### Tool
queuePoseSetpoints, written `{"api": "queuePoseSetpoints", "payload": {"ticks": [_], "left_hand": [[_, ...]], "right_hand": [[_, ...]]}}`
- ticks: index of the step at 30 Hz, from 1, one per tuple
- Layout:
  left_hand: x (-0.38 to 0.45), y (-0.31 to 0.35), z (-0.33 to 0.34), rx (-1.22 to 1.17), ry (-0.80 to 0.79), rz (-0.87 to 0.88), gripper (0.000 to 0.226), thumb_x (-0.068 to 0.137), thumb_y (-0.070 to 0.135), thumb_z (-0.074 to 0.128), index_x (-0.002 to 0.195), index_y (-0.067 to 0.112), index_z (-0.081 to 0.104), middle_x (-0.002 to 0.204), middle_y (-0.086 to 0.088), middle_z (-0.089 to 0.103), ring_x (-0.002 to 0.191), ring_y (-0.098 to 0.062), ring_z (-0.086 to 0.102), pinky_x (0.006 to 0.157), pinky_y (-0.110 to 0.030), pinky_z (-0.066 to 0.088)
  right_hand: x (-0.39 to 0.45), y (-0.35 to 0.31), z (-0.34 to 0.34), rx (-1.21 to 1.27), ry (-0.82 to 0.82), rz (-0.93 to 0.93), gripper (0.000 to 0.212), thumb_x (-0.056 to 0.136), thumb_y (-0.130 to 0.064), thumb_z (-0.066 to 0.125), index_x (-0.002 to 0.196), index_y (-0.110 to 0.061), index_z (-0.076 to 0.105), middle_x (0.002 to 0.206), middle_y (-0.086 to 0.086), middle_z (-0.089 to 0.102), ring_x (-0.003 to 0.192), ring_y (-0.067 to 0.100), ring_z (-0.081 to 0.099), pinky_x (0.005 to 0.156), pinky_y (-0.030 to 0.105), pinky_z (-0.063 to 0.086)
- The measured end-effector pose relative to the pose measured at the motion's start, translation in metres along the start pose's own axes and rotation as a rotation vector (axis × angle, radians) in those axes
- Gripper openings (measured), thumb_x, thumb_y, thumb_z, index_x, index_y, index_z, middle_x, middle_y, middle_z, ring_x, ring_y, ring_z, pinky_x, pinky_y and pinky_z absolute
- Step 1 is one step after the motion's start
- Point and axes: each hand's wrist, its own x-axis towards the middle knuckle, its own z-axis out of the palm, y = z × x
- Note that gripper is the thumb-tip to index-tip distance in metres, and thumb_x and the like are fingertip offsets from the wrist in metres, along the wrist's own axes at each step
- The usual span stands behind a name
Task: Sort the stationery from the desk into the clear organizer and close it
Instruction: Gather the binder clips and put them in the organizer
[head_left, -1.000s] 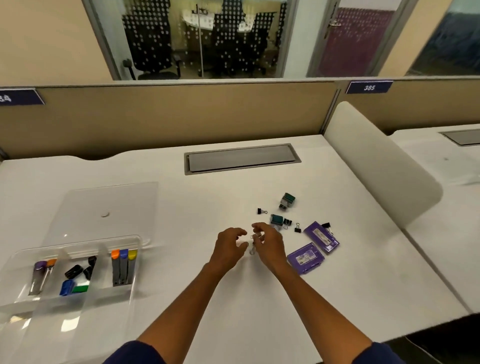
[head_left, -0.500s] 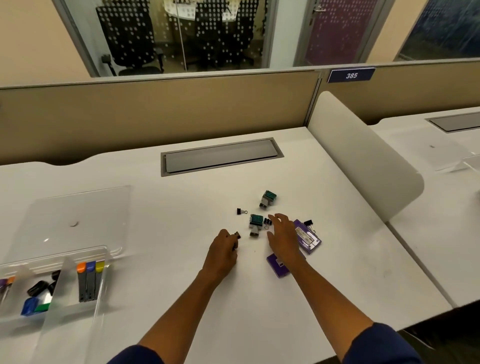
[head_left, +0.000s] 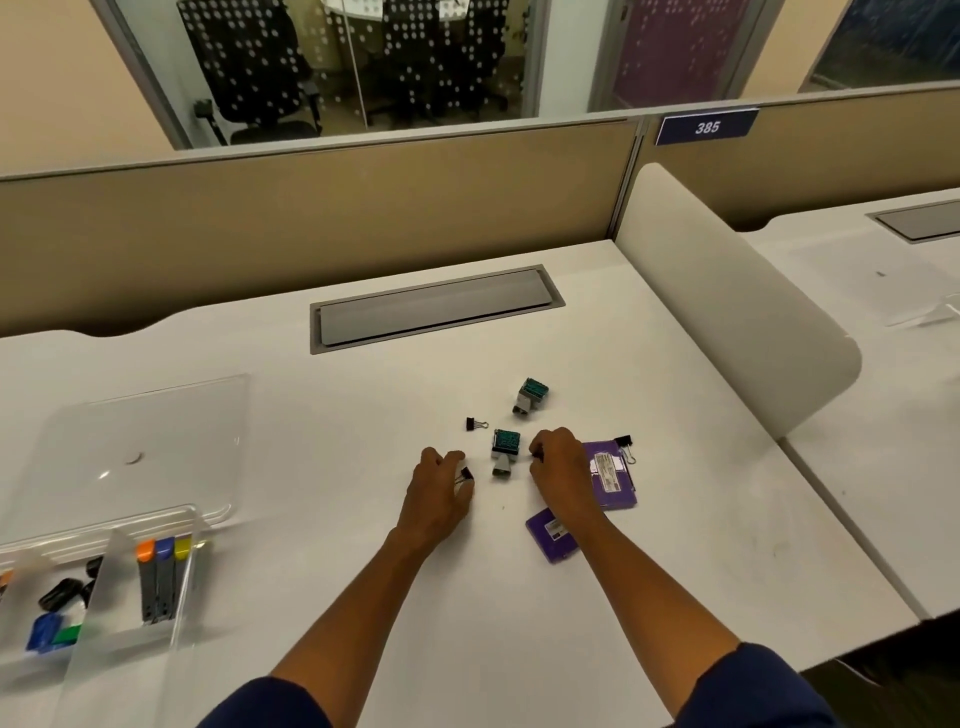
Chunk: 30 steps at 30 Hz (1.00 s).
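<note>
Binder clips lie scattered mid-desk: one (head_left: 476, 423) loose, another (head_left: 625, 446) just beside the purple packet (head_left: 610, 478); they look light, stiff and springy, best pinched by the black body or wire loops. Left hand (head_left: 439, 493) pinches a small black clip (head_left: 465, 474) in curled fingertips; right hand (head_left: 561, 467) closes on something dark, cannot tell what. Clear organizer (head_left: 171, 613) sits open, well apart at left.

my white desk (head_left: 363, 519) has a grey cable hatch (head_left: 436, 309) set in it. behind the hatch stands a tan partition (head_left: 311, 228), with a "385" plate (head_left: 706, 127) to its right. beyond it, dotted glass (head_left: 332, 57) shows black office chairs (head_left: 249, 67).
</note>
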Motion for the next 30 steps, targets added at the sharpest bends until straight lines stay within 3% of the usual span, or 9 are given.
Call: {"api": "queuePoseSetpoints", "payload": {"ticks": [3,7,10,14,17,21,24,26,30], "left_hand": [[0.008,0.003,0.004,0.017,-0.008,0.025,0.024,0.088,0.022,0.063,0.111,0.012,0.060,0.110,-0.007,0.047,0.095,-0.023,0.053,0.081,-0.031,0.046],[0.016,0.002,0.009,0.069,0.025,0.060,0.007,0.091,0.010,0.055,0.087,0.007,0.059,0.096,-0.007,0.050,0.083,-0.023,0.052,0.073,-0.034,0.044],[0.018,0.000,0.010,0.063,0.053,0.066,0.006,0.092,0.010,0.054,0.087,0.007,0.057,0.094,-0.007,0.051,0.081,-0.025,0.053,0.073,-0.036,0.044],[0.016,-0.002,0.011,0.081,0.089,0.095,0.015,0.093,0.018,0.058,0.101,0.006,0.059,0.103,-0.008,0.051,0.084,-0.024,0.057,0.077,-0.037,0.050],[0.017,0.001,0.013,0.203,0.106,0.086,0.012,0.093,0.008,0.047,0.098,0.001,0.056,0.102,-0.013,0.052,0.081,-0.028,0.053,0.071,-0.040,0.049],[0.019,0.006,0.013,0.270,0.105,0.082,0.014,0.092,0.002,0.041,0.095,-0.002,0.054,0.099,-0.016,0.050,0.077,-0.027,0.047,0.066,-0.033,0.038],[0.027,0.008,0.010,0.171,0.133,0.014,0.014,0.090,-0.001,0.041,0.089,-0.002,0.055,0.095,-0.016,0.053,0.075,-0.026,0.046,0.065,-0.033,0.036],[0.035,0.009,0.006,-0.040,0.178,-0.107,0.016,0.086,-0.004,0.043,0.082,-0.004,0.059,0.088,-0.018,0.061,0.078,-0.030,0.054,0.068,-0.039,0.042],[0.052,0.013,-0.005,-0.613,0.155,-0.466,0.016,0.084,0.002,0.048,0.078,-0.001,0.062,0.074,-0.016,0.064,0.064,-0.027,0.055,0.054,-0.029,0.042]], "right_hand": [[0.001,0.005,-0.002,0.166,0.052,0.034,0.013,0.084,-0.003,0.063,0.096,-0.008,0.065,0.101,0.009,0.061,0.084,0.020,0.058,0.063,0.022,0.046],[0.003,0.005,-0.009,0.522,0.111,0.160,0.016,0.076,-0.007,0.073,0.090,-0.010,0.066,0.093,0.004,0.067,0.084,0.021,0.064,0.068,0.028,0.052],[0.008,0.006,-0.018,0.820,0.148,0.312,0.019,0.078,-0.009,0.074,0.094,-0.012,0.064,0.094,0.000,0.069,0.079,0.021,0.068,0.066,0.024,0.053],[0.018,0.009,-0.032,1.323,0.128,0.503,0.020,0.087,-0.001,0.064,0.105,-0.009,0.061,0.094,0.017,0.068,0.072,0.023,0.067,0.069,0.030,0.059],[0.022,0.014,-0.042,1.606,0.136,0.581,0.020,0.092,0.002,0.058,0.112,-0.001,0.059,0.088,0.017,0.064,0.074,0.025,0.065,0.065,0.029,0.058],[0.025,0.026,-0.049,1.834,0.138,0.693,0.020,0.093,-0.004,0.044,0.101,0.002,0.061,0.086,0.016,0.061,0.073,0.024,0.062,0.067,0.029,0.055],[0.024,0.032,-0.051,1.872,0.162,0.726,0.024,0.094,-0.013,0.042,0.091,0.000,0.061,0.083,0.014,0.060,0.070,0.022,0.060,0.066,0.029,0.052],[0.025,0.038,-0.053,1.759,0.207,0.724,0.014,0.089,-0.010,0.051,0.084,-0.002,0.062,0.076,0.011,0.060,0.063,0.020,0.060,0.060,0.028,0.051],[0.025,0.059,-0.053,1.193,0.368,0.640,0.012,0.091,-0.018,0.063,0.086,-0.008,0.066,0.077,0.009,0.066,0.062,0.017,0.061,0.057,0.028,0.051]]}}
